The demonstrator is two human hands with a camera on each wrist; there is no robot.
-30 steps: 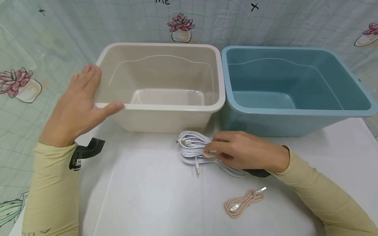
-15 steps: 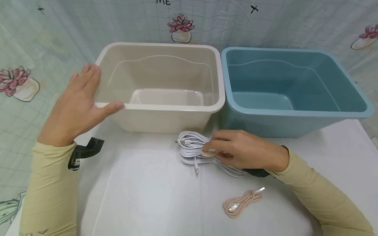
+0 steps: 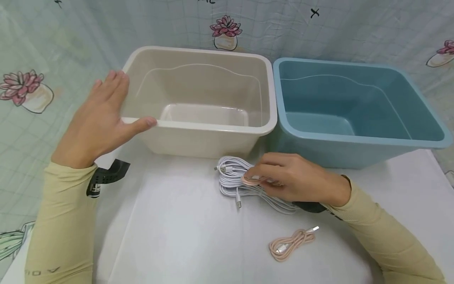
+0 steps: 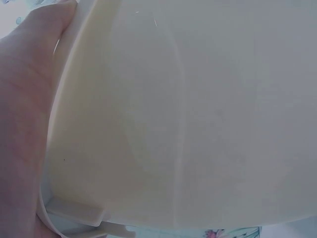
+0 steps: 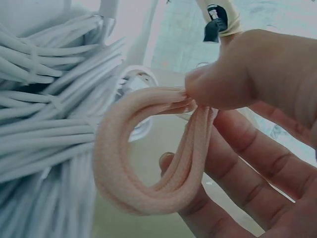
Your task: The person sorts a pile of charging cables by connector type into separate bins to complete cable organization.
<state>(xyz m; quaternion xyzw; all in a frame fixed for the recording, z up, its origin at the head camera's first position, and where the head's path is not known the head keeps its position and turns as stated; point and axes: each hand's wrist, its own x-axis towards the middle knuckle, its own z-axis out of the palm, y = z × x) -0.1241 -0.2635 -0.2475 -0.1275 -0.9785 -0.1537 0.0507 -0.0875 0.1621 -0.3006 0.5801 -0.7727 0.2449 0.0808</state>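
My right hand (image 3: 294, 177) pinches a coiled pink charging cable (image 5: 111, 158) between thumb and fingers, its loop facing the right wrist camera. In the head view that coil overlaps a pile of bundled white charging cables (image 3: 232, 183), partly hidden behind the hand. At the left, my left hand (image 3: 99, 118) rests with straight, spread fingers over the corner of a beige bin (image 3: 213, 127), the thumb lying along its front rim. A second coiled pink cable (image 3: 291, 244) lies on the table closer to me, its metal plug pointing right.
Right of the beige bin, nearly touching it, stands a blue bin (image 3: 354, 139). Both are open at the top and have nothing visible inside. Behind them hangs a patterned curtain (image 3: 269, 27). A white cloth (image 3: 177, 225) covers the table.
The head view has shifted and tilted slightly. Both hands keep nearly the same places, the right one still with the pink cable and the left one still at the bin's rim.
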